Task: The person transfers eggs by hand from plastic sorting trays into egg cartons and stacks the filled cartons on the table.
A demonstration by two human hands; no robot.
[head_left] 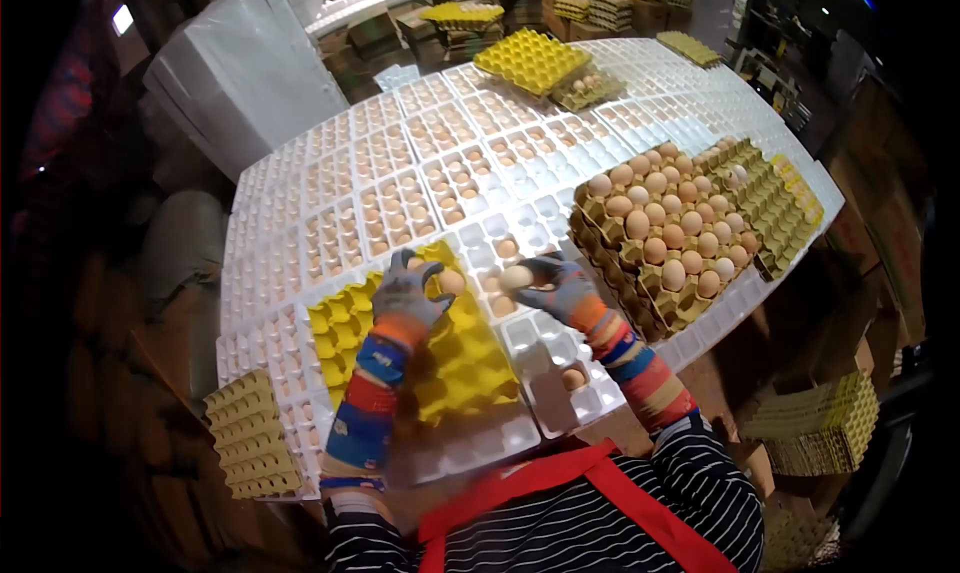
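My left hand (408, 295), in a grey glove, is above the yellow egg tray (462, 358). Its fingers are closed around a brown egg (451, 282), and another egg partly shows by the fingertips. To its right, my gloved right hand (562, 293) pinches a pale egg (516, 277) over a white plastic tray (540, 335). In that white tray lie a few brown eggs, one of them a loose egg (506, 247) just beyond the right hand. Beside the right hand stands a stack of pulp trays (618, 273) with many eggs in the top one.
White trays with eggs (330, 233) cover much of the table. At the far side rests another yellow tray (530, 61). Pulp trays (245, 433) sit at the left front corner, and a tray stack (815, 428) stands low at the right. A wrapped block (245, 83) rises behind the table.
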